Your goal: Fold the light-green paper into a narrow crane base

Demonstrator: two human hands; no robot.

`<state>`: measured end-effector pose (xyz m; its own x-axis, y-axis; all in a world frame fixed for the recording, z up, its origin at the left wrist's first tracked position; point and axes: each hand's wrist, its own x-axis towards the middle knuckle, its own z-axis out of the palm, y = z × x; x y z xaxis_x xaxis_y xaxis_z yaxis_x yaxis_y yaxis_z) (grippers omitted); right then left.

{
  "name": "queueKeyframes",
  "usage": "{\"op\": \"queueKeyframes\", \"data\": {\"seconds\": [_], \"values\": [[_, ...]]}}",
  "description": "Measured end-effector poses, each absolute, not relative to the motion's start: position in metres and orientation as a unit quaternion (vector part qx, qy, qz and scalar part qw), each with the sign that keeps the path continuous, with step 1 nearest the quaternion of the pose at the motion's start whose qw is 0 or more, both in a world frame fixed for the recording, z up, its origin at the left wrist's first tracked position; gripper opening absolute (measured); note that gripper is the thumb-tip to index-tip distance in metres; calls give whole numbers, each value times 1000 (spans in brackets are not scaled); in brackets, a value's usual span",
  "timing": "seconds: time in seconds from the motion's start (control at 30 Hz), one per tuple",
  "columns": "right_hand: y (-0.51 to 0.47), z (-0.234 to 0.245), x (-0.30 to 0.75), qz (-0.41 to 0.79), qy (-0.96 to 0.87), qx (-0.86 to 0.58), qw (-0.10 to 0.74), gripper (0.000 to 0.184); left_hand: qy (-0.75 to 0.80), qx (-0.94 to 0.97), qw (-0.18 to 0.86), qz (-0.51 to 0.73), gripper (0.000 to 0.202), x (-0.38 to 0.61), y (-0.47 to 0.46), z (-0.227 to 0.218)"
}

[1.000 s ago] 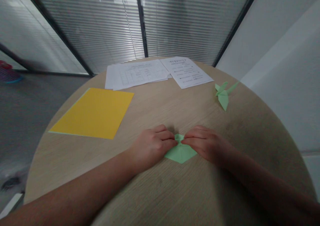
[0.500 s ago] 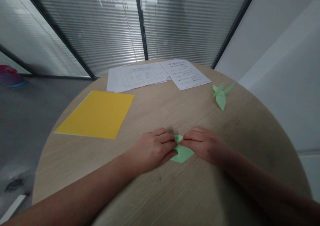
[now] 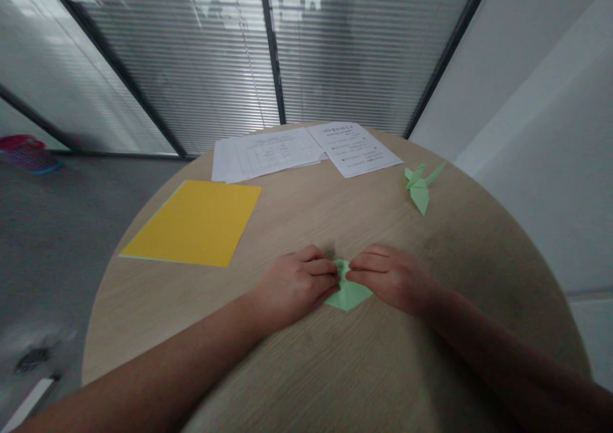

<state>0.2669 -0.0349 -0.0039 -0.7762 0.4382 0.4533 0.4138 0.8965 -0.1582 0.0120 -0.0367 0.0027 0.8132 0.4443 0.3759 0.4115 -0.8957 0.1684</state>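
A small folded piece of green paper lies on the round wooden table in front of me. My left hand is closed on its left side, fingertips pressed against the folds. From the right, my right hand grips the upper right part with fingers held together. Both sets of fingertips nearly meet over the paper's middle and hide much of its upper edge. A finished green paper crane stands farther back on the right.
Yellow square paper with a green edge beneath it lies at the left. Printed white sheets rest along the far edge of the table. Glass panels with blinds stand behind, and a basket sits on the floor.
The view has tilted and shifted slightly, so the table's contents appear a little lower. Both hands stay on the green paper, with only a slight shift of the fingers.
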Motion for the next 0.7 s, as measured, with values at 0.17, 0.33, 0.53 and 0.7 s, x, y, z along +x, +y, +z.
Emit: {"op": "queueKeyframes", "data": {"seconds": [0.17, 0.33, 0.53, 0.7], "values": [[-33, -9, 272, 60, -923, -257, 280, 22, 228, 947, 43, 222, 18, 12, -37, 1], [-32, -11, 276, 67, -925, -264, 266, 22, 222, 944, 48, 238, 19, 13, -37, 2], [-33, -7, 274, 42, -934, -247, 253, 26, 217, 946, 51, 237, 22, 13, -36, 3], [-34, -7, 272, 38, -938, -246, 242, 27, 213, 948, 47, 233, 23, 12, -36, 5]]}}
